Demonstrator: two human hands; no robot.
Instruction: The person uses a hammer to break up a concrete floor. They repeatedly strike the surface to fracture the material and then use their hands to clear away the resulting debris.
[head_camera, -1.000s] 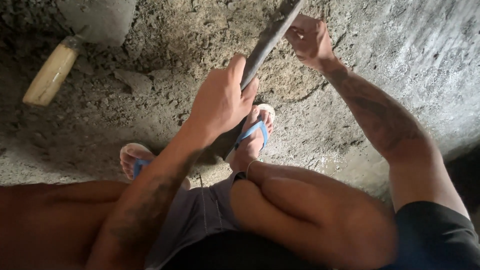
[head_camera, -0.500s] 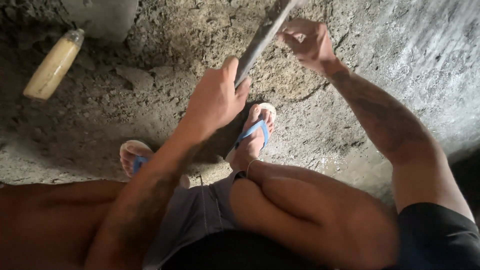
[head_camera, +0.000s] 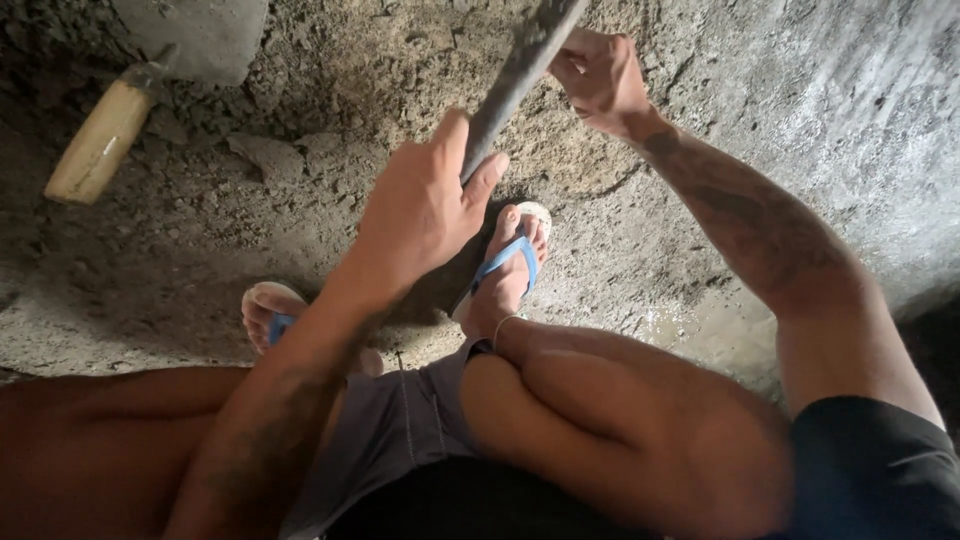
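Both hands (head_camera: 425, 205) (head_camera: 600, 80) clasp grey bar (head_camera: 515, 75); wooden handle (head_camera: 100, 145) left, apart.

A rough building site. Raw, crumbly mortar ground (head_camera: 300, 100) spreads around the hands. A wooden-handled tool (head_camera: 100, 145) lies far left of them.

Dim, warm light from upper right; deep shadow lower left; slight motion blur throughout.

No packages, labels, signs or screens are showing anywhere in this view.
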